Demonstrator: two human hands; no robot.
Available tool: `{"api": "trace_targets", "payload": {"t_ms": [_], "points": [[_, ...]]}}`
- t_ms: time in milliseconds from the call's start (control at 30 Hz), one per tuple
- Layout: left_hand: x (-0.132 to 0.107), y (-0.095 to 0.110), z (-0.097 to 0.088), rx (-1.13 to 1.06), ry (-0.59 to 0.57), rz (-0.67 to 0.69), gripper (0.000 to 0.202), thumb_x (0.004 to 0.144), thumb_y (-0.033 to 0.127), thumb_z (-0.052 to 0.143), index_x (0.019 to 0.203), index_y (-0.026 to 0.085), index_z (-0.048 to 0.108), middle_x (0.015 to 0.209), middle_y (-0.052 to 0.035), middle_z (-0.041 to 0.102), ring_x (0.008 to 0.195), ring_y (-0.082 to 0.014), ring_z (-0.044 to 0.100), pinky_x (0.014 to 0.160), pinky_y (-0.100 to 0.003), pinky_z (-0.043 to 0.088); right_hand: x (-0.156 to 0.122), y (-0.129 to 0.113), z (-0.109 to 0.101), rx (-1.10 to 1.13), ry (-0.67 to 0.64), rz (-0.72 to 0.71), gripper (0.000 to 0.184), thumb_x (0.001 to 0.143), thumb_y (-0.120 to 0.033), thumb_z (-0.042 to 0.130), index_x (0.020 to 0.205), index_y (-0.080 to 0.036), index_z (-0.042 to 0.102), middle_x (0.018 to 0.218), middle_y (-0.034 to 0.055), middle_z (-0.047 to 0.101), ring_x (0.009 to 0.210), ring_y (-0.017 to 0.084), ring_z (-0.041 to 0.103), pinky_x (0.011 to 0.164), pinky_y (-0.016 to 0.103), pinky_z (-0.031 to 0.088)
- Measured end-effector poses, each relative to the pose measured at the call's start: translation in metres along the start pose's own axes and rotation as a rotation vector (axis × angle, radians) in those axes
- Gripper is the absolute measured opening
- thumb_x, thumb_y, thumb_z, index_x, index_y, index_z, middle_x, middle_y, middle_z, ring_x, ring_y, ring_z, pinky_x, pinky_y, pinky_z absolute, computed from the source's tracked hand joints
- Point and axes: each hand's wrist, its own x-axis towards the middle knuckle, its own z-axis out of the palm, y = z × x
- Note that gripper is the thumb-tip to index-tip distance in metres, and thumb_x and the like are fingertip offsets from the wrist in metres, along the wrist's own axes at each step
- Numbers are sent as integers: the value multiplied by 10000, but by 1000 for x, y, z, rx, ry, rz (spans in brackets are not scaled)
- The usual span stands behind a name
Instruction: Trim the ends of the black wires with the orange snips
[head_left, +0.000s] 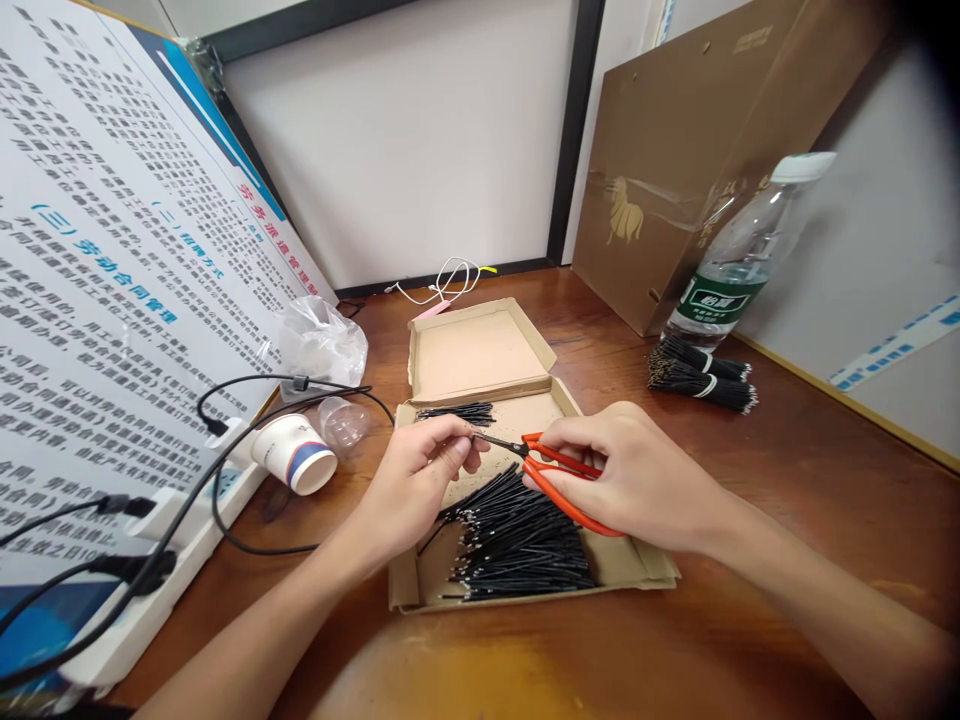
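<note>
My right hand (622, 475) is closed around the red handles of a pair of scissors (574, 490). Their dark blades point left and reach the fingertips of my left hand (424, 470). The left thumb and fingers are pinched together at the blade tips; what lies between them is too small to make out. Below both hands, a heap of short black wires (525, 545) with pale ends fills much of an open cardboard box (652, 570). A smaller bunch of black wires (457, 412) lies at the back of that box.
On the left are a tipped paper cup (289, 452), a clear plastic cup (343, 422), a plastic bag (319, 345) and a power strip (202, 545) with black cables. Rightward stand a water bottle (724, 290), tied wire bundles (701, 380) and a brown box (645, 200). A white cable (450, 280) lies behind.
</note>
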Motion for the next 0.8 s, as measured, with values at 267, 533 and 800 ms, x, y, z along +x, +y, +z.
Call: {"api": "trace_targets", "payload": {"t_ms": [267,533,800], "points": [[0,-2,1,3,-7,-6,174,888,153,453,819,122,610,722,-31,592,656,-131,496,627,-263,399,0,1,0,-13,22,-38,252,818,-263,584,610,-140,658,472,-66,324,468,71,234,464,248,223],[0,-1,0,0,-13,-14,173,889,168,456,805,129,603,725,-32,594,664,-136,499,625,-267,399,0,0,0,6,11,-6,215,797,-291,609,654,-145,674,476,-58,413,461,71,283,466,244,249],[0,-2,0,0,-8,-19,176,893,181,460,817,132,610,727,-32,598,663,-138,502,618,-268,397,1,3,0,-25,20,-38,257,819,-281,581,617,-144,662,469,-66,333,468,72,236,461,253,222]]}}
